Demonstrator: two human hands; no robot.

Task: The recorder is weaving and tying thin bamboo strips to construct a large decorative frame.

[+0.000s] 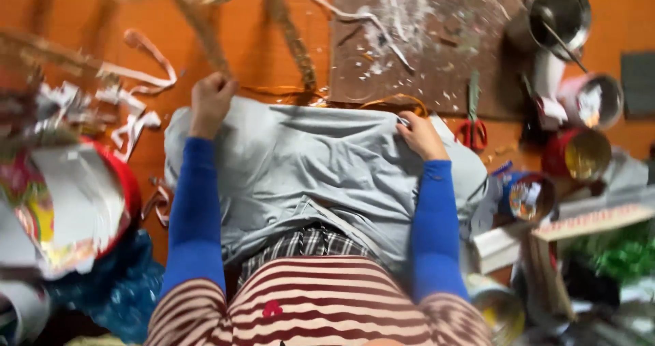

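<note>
A light grey cloth (321,168) lies spread over my lap and the orange floor. My left hand (210,100) is closed on the cloth's far left corner. At the far right edge my right hand (421,136) pinches the cloth. Both arms wear blue sleeves. Beneath the cloth show a checked fabric (307,242) and my red-and-white striped top (307,305).
A brown cardboard sheet (423,39) spattered with white lies ahead. Red-handled scissors (472,124) rest right of my right hand. Several open tins and pots (580,151) stand at the right. A red bucket with paper (82,203) and paper strips (136,80) sit at left.
</note>
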